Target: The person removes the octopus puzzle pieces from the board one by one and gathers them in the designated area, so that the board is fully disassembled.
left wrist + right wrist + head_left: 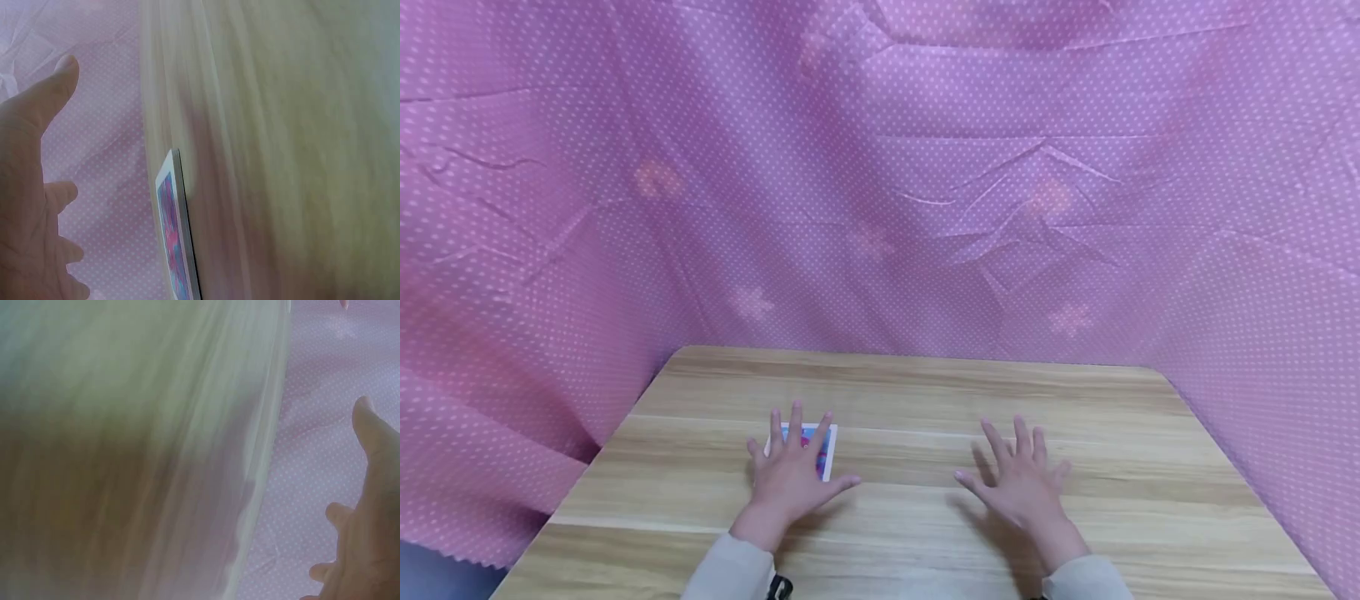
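Note:
My left hand hovers over the left part of the table with its fingers spread wide. Under it lies a flat, white-bordered rectangle with a blue and pink picture, partly covered by the hand in the head view. From the left wrist, this picture piece shows a thin, straight side edge and lies apart from the fingers. To the right, my right hand is spread over bare wood, its shadow falling on the tabletop. Neither hand holds anything.
The wooden table has rounded far corners. A pink polka-dot cloth hangs behind it and along both sides. Light sleeves cover the forearms, and a black band shows at the left wrist.

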Tool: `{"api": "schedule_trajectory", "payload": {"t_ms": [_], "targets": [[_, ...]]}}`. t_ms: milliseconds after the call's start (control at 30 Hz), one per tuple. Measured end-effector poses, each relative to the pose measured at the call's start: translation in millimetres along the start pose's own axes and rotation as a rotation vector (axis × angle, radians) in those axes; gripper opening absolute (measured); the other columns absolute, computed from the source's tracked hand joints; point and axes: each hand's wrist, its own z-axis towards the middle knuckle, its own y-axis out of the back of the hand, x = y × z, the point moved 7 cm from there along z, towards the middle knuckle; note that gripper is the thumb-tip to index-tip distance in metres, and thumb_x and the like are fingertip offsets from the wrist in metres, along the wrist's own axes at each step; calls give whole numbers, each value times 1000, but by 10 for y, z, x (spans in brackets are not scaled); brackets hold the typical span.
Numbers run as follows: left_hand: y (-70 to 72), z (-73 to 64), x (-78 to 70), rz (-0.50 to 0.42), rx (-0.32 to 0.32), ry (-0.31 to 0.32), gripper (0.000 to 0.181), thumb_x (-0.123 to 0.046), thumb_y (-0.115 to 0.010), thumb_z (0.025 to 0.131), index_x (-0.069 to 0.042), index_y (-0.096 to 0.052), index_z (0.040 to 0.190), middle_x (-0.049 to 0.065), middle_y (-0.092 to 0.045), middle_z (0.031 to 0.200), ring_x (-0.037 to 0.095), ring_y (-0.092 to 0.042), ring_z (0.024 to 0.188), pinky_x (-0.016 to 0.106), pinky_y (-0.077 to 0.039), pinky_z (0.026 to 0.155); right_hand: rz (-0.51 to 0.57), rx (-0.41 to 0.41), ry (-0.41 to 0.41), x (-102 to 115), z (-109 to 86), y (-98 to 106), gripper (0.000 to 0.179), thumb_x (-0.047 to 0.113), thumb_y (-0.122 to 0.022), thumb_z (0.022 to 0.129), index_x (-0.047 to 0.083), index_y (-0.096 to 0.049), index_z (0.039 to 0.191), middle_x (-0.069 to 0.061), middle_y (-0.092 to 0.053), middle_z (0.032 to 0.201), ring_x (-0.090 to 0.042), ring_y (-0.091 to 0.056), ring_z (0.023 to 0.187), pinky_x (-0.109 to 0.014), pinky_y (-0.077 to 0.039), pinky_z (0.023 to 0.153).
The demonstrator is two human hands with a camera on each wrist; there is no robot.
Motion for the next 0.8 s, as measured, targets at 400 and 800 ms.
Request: {"api": "schedule_trajectory", "payload": {"t_ms": [400,800], "targets": [[64,-31,278,-20,-44,-32,99,-77,-60,69,-25,-34,149,16,-10,157,46,-3,139,76,-3,97,7,-8,83,384,35,-84,89,71,-54,80,26,-28,151,-22,-19,153,-48,-19,136,-78,-12,93],[141,-99,671,-11,-11,-87,96,-73,-60,74,-21,-32,150,19,-14,155,50,-9,137,76,-6,97,50,25,150,812,74,-215,87,71,-56,79,24,-34,149,-18,-26,152,-44,-23,136,-74,-15,98]]}}
